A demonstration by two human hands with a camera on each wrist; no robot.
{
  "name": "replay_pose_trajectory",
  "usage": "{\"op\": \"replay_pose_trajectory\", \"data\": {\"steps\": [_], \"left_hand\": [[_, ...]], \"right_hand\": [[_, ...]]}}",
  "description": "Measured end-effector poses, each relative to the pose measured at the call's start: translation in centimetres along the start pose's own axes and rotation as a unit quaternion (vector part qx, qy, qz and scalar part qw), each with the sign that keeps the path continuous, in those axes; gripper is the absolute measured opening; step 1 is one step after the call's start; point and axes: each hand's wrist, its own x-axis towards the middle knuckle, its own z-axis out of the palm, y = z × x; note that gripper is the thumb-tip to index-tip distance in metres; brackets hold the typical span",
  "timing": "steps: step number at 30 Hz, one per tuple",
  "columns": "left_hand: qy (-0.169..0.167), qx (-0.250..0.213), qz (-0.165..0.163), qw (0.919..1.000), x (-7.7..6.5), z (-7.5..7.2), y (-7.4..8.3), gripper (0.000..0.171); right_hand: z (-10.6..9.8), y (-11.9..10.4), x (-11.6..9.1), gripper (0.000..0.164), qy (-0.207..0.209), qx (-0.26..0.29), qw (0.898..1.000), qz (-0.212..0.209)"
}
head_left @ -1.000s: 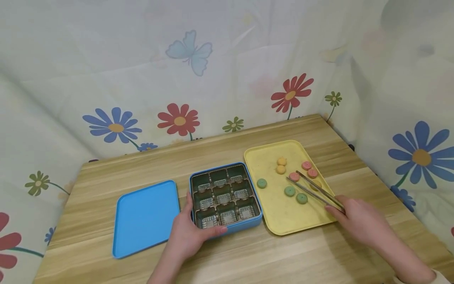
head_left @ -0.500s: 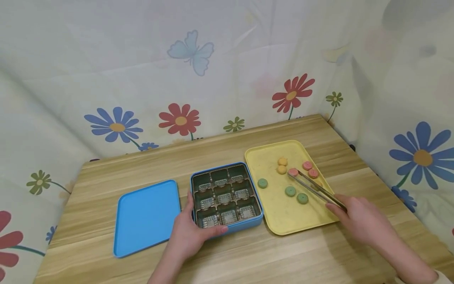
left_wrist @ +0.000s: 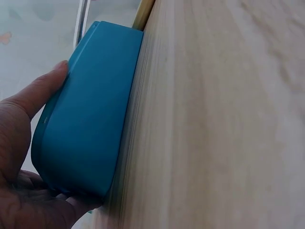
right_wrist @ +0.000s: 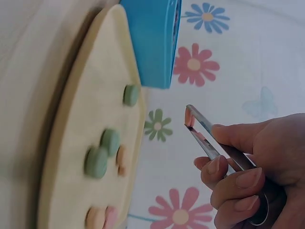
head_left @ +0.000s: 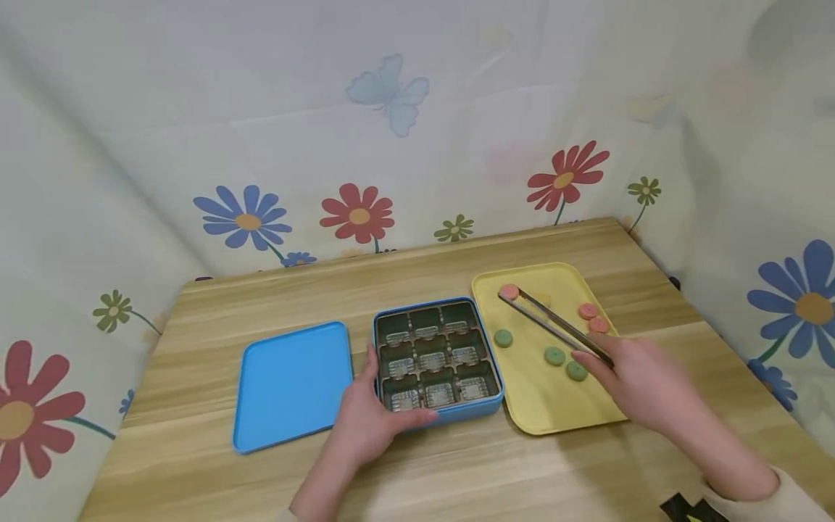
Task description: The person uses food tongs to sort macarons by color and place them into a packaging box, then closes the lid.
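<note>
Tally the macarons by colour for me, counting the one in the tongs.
Pink macarons: 3 (1 in the tongs, 2 on the yellow tray)
Green macarons: 3
Yellow macarons: 3 (clearest in the right wrist view; partly hidden in the head view)
Total: 9

Pink macaron (head_left: 509,291) in tongs (head_left: 566,327), blue box (head_left: 466,412)

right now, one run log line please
left hand: grips blue box | right hand: holds tongs | tongs: pinch pink cookie above yellow tray | blue lid: beside box
</note>
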Motion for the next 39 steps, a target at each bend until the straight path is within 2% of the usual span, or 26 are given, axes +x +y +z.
{"op": "replay_pose_trajectory", "data": {"steps": [6, 10, 17, 22, 29, 39], "left_hand": [[0.000, 0.002, 0.000, 1.0000, -0.1, -0.1, 0.0, 0.163], [0.002, -0.004, 0.003, 1.0000, -0.2, -0.2, 0.0, 0.164], [0.007, -0.008, 0.012, 0.9999, -0.2, -0.1, 0.1, 0.163], [0.004, -0.010, 0.012, 0.9999, -0.3, -0.3, 0.2, 0.162], [0.004, -0.015, 0.013, 0.9998, -0.5, -0.3, 0.2, 0.160], [0.005, -0.014, 0.007, 0.9999, -0.3, -0.3, 0.2, 0.162]], "right_hand": [[1.0, -3.3, 2.0, 0.031, 0.009, 0.024, 0.999, -0.045], [2.0, -5.4, 3.3, 0.035, 0.002, 0.039, 0.998, -0.053], [4.1, -8.6, 4.4, 0.032, -0.022, 0.057, 0.996, -0.062], [5.0, -10.5, 4.9, 0.031, -0.046, 0.047, 0.996, -0.060], [5.7, -11.2, 5.2, 0.028, -0.063, 0.042, 0.996, -0.054], [5.8, -10.8, 5.4, 0.032, -0.063, 0.049, 0.996, -0.047]]}}
